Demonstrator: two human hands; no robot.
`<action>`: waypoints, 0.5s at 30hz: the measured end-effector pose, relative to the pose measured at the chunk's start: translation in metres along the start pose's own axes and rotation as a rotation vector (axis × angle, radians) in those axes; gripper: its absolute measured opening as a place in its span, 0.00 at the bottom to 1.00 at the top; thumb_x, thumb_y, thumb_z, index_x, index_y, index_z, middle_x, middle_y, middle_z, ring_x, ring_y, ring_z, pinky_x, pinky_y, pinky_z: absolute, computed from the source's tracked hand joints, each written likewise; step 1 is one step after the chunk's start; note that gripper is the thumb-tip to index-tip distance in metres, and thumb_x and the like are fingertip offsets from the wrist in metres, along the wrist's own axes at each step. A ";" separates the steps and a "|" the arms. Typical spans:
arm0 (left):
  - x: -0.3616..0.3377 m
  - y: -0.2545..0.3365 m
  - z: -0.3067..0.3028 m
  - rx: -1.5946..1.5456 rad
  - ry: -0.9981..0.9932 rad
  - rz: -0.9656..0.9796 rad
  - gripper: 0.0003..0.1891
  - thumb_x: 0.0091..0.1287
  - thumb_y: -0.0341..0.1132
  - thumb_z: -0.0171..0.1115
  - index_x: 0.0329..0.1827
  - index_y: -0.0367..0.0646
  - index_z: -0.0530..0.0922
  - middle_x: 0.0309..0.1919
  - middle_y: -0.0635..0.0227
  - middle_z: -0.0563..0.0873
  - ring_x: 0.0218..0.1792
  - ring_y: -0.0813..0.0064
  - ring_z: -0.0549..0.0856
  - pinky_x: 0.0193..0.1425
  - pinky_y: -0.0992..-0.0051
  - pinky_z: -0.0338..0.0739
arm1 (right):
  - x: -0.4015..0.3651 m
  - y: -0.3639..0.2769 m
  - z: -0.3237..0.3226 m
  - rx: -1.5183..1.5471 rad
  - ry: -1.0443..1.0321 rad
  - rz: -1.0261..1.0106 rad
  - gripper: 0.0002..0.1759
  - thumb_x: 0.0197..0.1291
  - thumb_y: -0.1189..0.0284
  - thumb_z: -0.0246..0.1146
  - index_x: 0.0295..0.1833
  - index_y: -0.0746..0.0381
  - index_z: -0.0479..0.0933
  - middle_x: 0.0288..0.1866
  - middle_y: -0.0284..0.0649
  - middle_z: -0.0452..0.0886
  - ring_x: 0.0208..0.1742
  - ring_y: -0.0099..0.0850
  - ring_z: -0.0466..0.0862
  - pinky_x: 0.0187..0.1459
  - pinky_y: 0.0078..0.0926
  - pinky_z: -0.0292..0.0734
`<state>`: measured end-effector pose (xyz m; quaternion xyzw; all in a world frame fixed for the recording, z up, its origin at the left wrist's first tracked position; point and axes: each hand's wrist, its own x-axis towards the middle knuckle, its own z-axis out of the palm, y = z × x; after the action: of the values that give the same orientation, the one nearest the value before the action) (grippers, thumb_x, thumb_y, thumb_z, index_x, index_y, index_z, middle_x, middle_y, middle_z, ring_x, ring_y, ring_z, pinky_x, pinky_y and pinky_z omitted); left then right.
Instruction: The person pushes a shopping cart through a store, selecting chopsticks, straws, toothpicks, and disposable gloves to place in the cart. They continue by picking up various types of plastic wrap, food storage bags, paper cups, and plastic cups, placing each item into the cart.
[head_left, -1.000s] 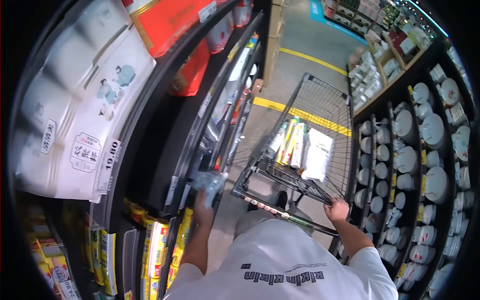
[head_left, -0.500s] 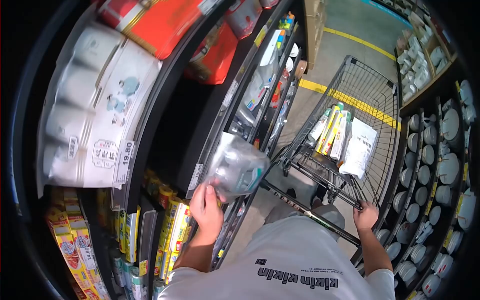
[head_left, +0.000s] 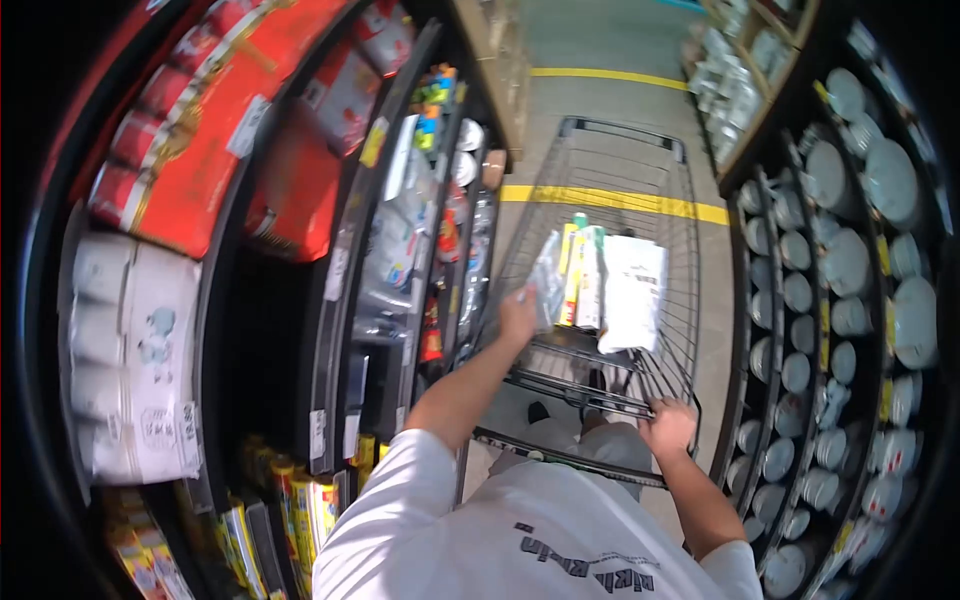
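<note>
Head view, aisle between two shelf runs.

- Left shelving fills the left of the frame. Red packs sit at the upper left, and one white roll pack at the mid left.
- Right shelving runs down the right edge, stacked with pale bowls, too many and too blurred to count.
- One wire cart stands at centre frame, with its handle bar nearest the person.
- Inside the cart, right of centre, one white bag stands upright. Just to its left are yellow-green boxes, at least two; blur prevents a firmer count.
- One clear pack is at the cart's left side, over the basket and just beside the boxes. It is transparent and greyish, with its contents smeared by motion. I cannot tell whether it touches the boxes.
- Left hand, centre frame, arm stretched forward: the fingers are closed on the lower edge of the clear pack. Individual fingers are not resolvable in the blur.
- Right hand, lower right of centre: the fingers are curled over the handle bar, gripping it near its right end.

Count: two hands, both occupied.
</note>
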<state>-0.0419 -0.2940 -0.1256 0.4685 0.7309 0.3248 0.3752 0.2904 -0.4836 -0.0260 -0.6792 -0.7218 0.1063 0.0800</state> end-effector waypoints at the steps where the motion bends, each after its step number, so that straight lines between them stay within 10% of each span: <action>1: 0.002 0.000 0.002 0.053 0.039 -0.022 0.26 0.74 0.52 0.62 0.52 0.33 0.85 0.32 0.61 0.89 0.37 0.68 0.89 0.43 0.65 0.84 | 0.003 -0.001 0.002 0.007 0.004 -0.004 0.16 0.42 0.64 0.74 0.40 0.54 0.88 0.34 0.35 0.84 0.43 0.39 0.84 0.47 0.41 0.76; 5: 0.015 -0.073 0.014 0.111 0.101 -0.073 0.24 0.71 0.40 0.66 0.65 0.35 0.77 0.49 0.58 0.88 0.44 0.67 0.88 0.47 0.68 0.82 | 0.002 0.003 0.000 0.006 -0.015 0.000 0.18 0.39 0.65 0.76 0.41 0.54 0.88 0.35 0.35 0.84 0.43 0.39 0.84 0.48 0.41 0.75; 8: -0.049 0.035 -0.093 -0.386 -0.034 -0.258 0.26 0.70 0.32 0.65 0.70 0.35 0.72 0.58 0.58 0.84 0.48 0.71 0.86 0.48 0.72 0.81 | 0.005 0.005 0.001 -0.002 -0.031 0.000 0.20 0.38 0.65 0.76 0.42 0.54 0.88 0.36 0.35 0.84 0.44 0.38 0.84 0.49 0.40 0.75; 12: -0.060 -0.050 -0.170 -0.266 0.433 -0.015 0.23 0.71 0.28 0.64 0.69 0.36 0.71 0.56 0.61 0.84 0.46 0.76 0.84 0.42 0.77 0.79 | 0.011 0.009 -0.001 -0.019 -0.047 0.005 0.19 0.39 0.66 0.75 0.43 0.53 0.88 0.38 0.35 0.85 0.45 0.39 0.84 0.50 0.40 0.76; 15: -0.070 -0.061 -0.205 -0.503 0.649 -0.256 0.34 0.69 0.31 0.69 0.74 0.29 0.63 0.65 0.52 0.77 0.55 0.71 0.82 0.62 0.74 0.76 | 0.015 0.008 -0.005 -0.017 -0.052 0.000 0.17 0.42 0.66 0.72 0.42 0.54 0.89 0.40 0.37 0.86 0.47 0.41 0.85 0.51 0.41 0.77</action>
<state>-0.2238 -0.4049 -0.0549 0.1415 0.7613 0.5744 0.2655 0.2988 -0.4682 -0.0241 -0.6770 -0.7245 0.1176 0.0552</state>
